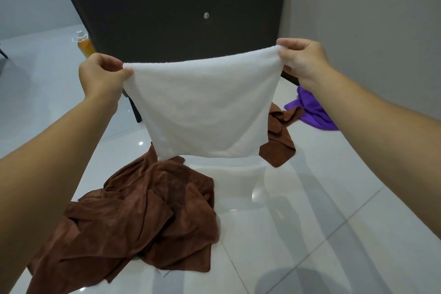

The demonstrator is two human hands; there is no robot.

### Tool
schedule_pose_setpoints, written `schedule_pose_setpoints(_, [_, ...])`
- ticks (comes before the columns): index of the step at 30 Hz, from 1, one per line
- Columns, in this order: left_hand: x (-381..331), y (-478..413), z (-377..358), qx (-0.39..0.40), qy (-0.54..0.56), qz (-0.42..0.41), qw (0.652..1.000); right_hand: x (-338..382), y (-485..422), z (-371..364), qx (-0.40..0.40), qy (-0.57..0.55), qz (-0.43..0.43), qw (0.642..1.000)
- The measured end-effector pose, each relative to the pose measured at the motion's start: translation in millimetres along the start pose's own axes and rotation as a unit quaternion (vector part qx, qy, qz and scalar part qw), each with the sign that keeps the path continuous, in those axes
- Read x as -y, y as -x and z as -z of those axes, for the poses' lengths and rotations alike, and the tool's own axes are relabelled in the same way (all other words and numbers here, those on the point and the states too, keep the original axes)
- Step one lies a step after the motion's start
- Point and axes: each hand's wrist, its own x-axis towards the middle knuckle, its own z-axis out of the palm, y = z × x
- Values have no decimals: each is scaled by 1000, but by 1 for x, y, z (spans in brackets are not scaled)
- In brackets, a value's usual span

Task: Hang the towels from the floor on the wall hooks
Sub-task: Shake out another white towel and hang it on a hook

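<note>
I hold the white towel (205, 107) spread out in front of me, up off the floor, stretched by its top edge between my two hands. My left hand (102, 76) pinches the top left corner, thumb and curled fingers closed on the cloth. My right hand (303, 59) pinches the top right corner the same way and sits a little higher, so the top edge slopes up to the right. The towel hangs down flat from that edge and narrows toward its lower hem, which is clear of the tiles.

Behind the towel stands a dark grey panel (179, 7), and on it, above the towel's top edge and apart from it, is a small round metal hook (206, 16). Nothing hangs on that hook.

Below the white towel, on the glossy white tiled floor (310, 210), lies a large brown towel (143, 217), crumpled in a heap that spreads toward my lower left. A smaller brown towel (279, 141) lies bunched on the floor to the right, partly hidden behind the white towel's lower right corner. Just beyond it, near the foot of the panel and below my right wrist, a purple towel (312, 112) lies on the tiles, touching the smaller brown one.

To the left of the panel, above my left hand, a bottle (84, 45) with orange liquid stands on the floor. A pale grey wall (370, 19) runs along the right side.
</note>
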Motion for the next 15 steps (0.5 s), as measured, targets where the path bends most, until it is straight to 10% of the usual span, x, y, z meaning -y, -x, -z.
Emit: schedule_pose_setpoints(15, [18, 10, -8, 47, -138, -88, 985, 4, 5, -5, -14, 210, 119, 970])
